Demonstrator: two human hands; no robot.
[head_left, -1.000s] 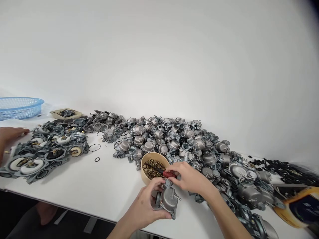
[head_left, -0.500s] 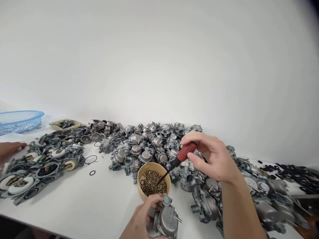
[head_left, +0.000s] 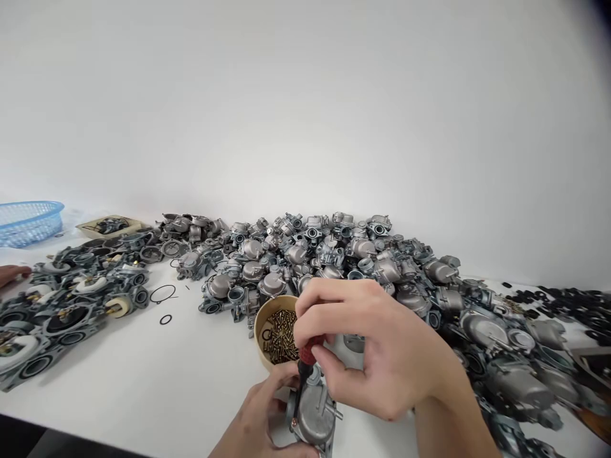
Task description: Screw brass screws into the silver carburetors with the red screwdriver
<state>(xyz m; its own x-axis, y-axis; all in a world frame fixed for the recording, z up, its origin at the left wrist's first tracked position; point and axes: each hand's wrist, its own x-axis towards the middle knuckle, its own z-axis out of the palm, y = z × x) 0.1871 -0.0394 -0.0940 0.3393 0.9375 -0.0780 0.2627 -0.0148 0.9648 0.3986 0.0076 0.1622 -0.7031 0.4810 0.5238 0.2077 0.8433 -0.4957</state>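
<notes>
My left hand [head_left: 265, 413] is closed around a grey metal carburetor [head_left: 317, 413] near the table's front edge, its round bowl facing up. In my right hand [head_left: 367, 343] is a red-handled screwdriver [head_left: 308, 353], gripped by the handle from above. The dark shaft points down at the carburetor's left side, where a small copper-coloured screw [head_left: 294, 422] shows by the tip. Just behind the carburetor stands a round tan bowl [head_left: 260, 343] holding many small brass screws [head_left: 282, 337]; my right fingers partly cover its right side.
A large heap of carburetors [head_left: 296, 254] spreads across the back and right. Opened carburetor bodies with white floats [head_left: 90, 284] lie at left, near another person's hand [head_left: 13, 273]. A blue basket [head_left: 31, 222], a tan tray [head_left: 109, 226], rubber rings [head_left: 165, 319] and black parts [head_left: 568, 305] also lie about.
My right hand has brought the screwdriver from the screw bowl down to the carburetor, turning it near upright. The left hand keeps hold of the carburetor. The view has shifted slightly.
</notes>
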